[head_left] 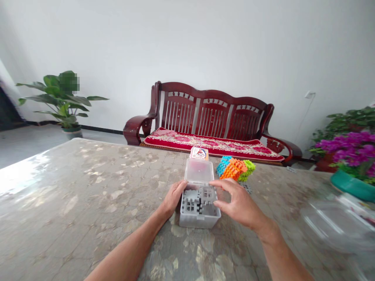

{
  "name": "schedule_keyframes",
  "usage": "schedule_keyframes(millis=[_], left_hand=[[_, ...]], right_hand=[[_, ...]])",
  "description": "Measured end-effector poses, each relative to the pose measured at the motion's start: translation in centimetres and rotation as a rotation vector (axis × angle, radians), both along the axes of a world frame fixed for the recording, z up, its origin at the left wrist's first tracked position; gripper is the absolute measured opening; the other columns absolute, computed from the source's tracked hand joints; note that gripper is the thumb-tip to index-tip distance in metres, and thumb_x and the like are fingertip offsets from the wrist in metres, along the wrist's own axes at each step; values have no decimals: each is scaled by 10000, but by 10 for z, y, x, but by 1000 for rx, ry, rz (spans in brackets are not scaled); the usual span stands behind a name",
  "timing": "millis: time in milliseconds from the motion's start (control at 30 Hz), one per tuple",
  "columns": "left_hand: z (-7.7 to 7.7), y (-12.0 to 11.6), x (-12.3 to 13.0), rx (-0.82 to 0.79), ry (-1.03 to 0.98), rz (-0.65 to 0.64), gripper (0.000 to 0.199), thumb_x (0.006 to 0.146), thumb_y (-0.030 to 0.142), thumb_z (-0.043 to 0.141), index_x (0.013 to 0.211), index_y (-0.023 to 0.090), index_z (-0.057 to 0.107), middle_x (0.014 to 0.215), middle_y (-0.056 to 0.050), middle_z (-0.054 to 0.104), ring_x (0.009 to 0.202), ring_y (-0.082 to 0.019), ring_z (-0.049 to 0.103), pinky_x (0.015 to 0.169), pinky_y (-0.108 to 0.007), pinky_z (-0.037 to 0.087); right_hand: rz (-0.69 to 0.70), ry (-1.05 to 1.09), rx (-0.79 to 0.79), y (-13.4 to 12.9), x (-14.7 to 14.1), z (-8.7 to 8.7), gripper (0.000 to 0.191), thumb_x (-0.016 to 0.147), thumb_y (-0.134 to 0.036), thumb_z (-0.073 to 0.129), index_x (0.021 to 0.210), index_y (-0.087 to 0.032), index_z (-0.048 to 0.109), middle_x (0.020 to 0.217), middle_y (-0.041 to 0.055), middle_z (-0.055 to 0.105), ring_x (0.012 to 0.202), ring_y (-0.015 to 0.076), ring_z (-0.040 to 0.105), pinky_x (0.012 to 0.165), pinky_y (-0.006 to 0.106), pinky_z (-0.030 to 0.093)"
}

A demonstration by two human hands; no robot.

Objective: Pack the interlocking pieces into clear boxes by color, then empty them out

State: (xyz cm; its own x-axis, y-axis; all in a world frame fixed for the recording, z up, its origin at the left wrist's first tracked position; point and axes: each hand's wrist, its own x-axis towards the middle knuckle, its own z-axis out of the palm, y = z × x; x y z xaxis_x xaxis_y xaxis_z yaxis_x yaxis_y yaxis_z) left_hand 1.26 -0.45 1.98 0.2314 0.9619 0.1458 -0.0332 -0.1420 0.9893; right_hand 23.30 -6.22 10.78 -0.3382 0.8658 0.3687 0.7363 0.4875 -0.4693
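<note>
Head view: both hands (175, 198) grip the box (199, 222) on the patterned table (117, 203).

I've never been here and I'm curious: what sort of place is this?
Probably a home's living room: a dark red carved wooden bench with a red floral seat cover, and a leafy green potted plant by the white wall.
</note>
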Motion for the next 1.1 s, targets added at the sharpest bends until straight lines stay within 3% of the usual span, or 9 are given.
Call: schedule_keyframes(millis=[233,367,633,900,1100], left_hand=[[5,-1,0,52,37,11,480,896,476,413,860,117,730,852,-54,733,853,-227,619,810,-309,465],[1,0,0,27,11,-9,501,902,477,402,893,115,747,826,-54,735,799,-214,622,771,-304,465],[0,1,-1,32,-6,-8,495,909,472,408,922,115,750,828,-49,734,801,-209,619,768,-299,459],[-3,2,0,18,-15,-11,497,900,487,420,917,117,751,831,-52,736,789,-206,619,757,-294,457],[-2,3,0,9,-2,-7,501,892,484,416,912,113,751,807,-49,730,758,-203,613,735,-296,459]], right_hand=[[150,7,38,-6,-22,-6,501,720,-45,637,1165,-274,642,1160,8,685,1115,183,566,1002,350,435],[88,-29,61,-6,-22,-5,365,751,-69,636,1053,-266,691,1029,14,718,1013,187,596,920,340,465],[6,-133,71,-6,-24,-10,352,747,-118,680,1061,-273,703,1035,21,718,993,198,590,897,340,456],[-12,16,-22,-8,-29,-8,282,750,-76,636,945,-261,722,922,0,724,889,172,623,830,299,470],[-99,335,-205,0,-25,-14,198,786,-216,623,953,-212,728,803,3,722,712,146,649,671,248,497]])
